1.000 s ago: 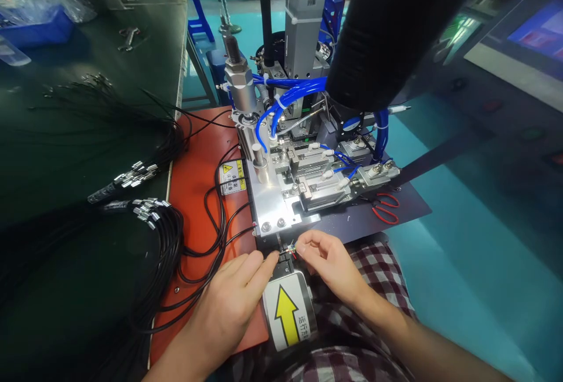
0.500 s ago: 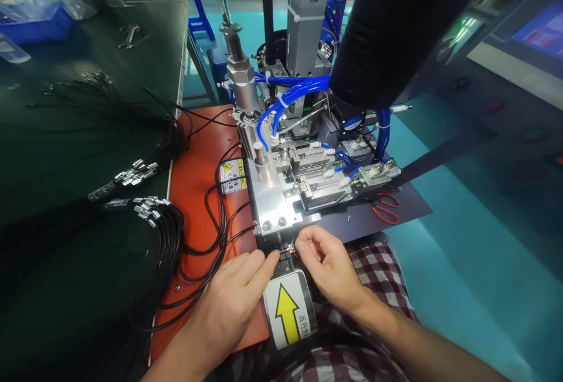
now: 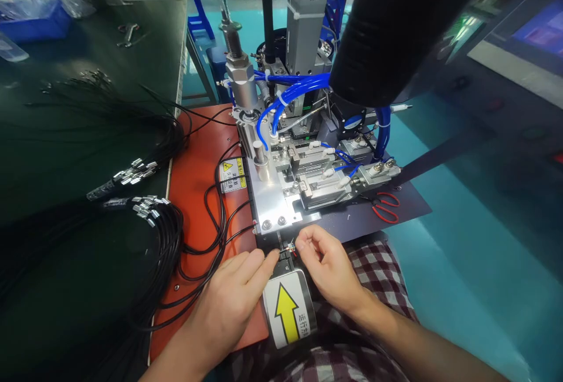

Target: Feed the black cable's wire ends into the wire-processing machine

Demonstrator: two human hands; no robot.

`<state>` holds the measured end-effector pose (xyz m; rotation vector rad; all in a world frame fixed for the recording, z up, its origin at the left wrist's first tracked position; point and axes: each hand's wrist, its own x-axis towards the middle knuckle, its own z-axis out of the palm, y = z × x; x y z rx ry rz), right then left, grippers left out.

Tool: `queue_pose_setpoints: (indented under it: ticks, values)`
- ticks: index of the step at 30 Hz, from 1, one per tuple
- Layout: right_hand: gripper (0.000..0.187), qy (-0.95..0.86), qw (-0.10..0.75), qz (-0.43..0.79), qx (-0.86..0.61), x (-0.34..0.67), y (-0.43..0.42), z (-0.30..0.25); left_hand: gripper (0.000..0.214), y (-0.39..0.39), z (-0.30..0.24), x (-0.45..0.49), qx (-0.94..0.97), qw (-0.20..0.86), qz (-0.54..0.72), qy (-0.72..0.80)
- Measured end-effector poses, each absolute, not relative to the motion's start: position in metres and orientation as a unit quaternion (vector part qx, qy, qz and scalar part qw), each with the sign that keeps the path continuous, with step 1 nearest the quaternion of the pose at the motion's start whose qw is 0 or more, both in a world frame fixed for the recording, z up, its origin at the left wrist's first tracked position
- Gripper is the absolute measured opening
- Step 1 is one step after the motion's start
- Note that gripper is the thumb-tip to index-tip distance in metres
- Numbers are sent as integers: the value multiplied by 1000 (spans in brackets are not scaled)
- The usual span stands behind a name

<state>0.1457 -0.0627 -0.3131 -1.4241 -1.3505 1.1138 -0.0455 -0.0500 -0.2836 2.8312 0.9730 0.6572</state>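
A small cable end [image 3: 290, 247] with thin white and red wires sits over the black track at the front of a metal machine [image 3: 275, 209]. My left hand [image 3: 240, 285] is closed, its index fingertip pressed against the cable end from the left. From the right, my right hand [image 3: 328, 262] pinches at the tips of the thin wires, thumb against index finger. The fingertips hide part of what each hand grips. Just below the hands lies a white label plate [image 3: 288, 311] with a yellow arrow pointing toward the machine.
Black cables [image 3: 220, 226] loop across the orange board [image 3: 193, 159] at left. Bundles with metal connectors [image 3: 149, 209] lie on the dark table. Red-handled pliers [image 3: 387, 207] rest right of the machine. Blue air hoses [image 3: 299, 85] and a thick black tube [image 3: 387, 30] stand above it.
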Motion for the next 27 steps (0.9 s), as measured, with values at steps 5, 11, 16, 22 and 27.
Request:
queue_pose_setpoints:
  ticks: [5,11,16,22,27]
  values:
    - [15,-541,427,446,-571,146,-64,-314,30,-50,-283,-46,922,34,221,316]
    - [15,-546,414,434,-585,146,-63,-313,31,-50,-285,-46,923,41,219,315]
    - [17,-518,416,459,-590,146,-63,-316,31,-50,-285,-47,923,34,221,314]
    - [17,-502,386,470,-615,154,-61,-312,31,-51,-284,-47,925,28,215,311]
    - [14,-507,414,466,-596,148,-60,-302,31,-51,-285,-47,926,36,207,314]
